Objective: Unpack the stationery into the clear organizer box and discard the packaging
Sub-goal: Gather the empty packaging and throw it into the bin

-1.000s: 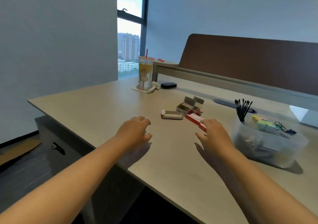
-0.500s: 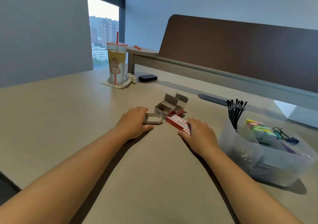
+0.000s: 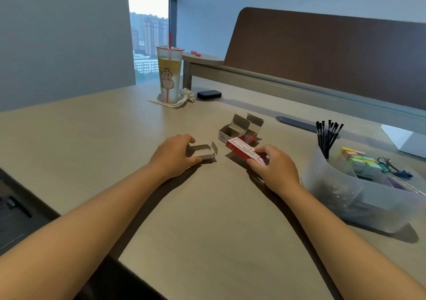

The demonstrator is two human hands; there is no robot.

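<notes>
Both hands gripping small cartons on the desk [image 3: 207, 219].
Left hand [image 3: 171, 155] is pinching an open grey carton [image 3: 202, 151]; right hand [image 3: 275, 166] is pinching a red carton [image 3: 242, 148], organizer box [image 3: 341, 198] at 3 o'clock.

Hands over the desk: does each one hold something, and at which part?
Left hand grips the opened grey carton at its near-left end. Right hand pinches the red-and-white box at its near-right end.

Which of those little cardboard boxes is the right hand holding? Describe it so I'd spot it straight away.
Start at the clear organizer box on the desk's right side. Just left of it, the right hand grips the flat red-and-white box. Unlike the plain grey open box in the left hand and the open cartons behind, it is closed and red-topped.
</notes>
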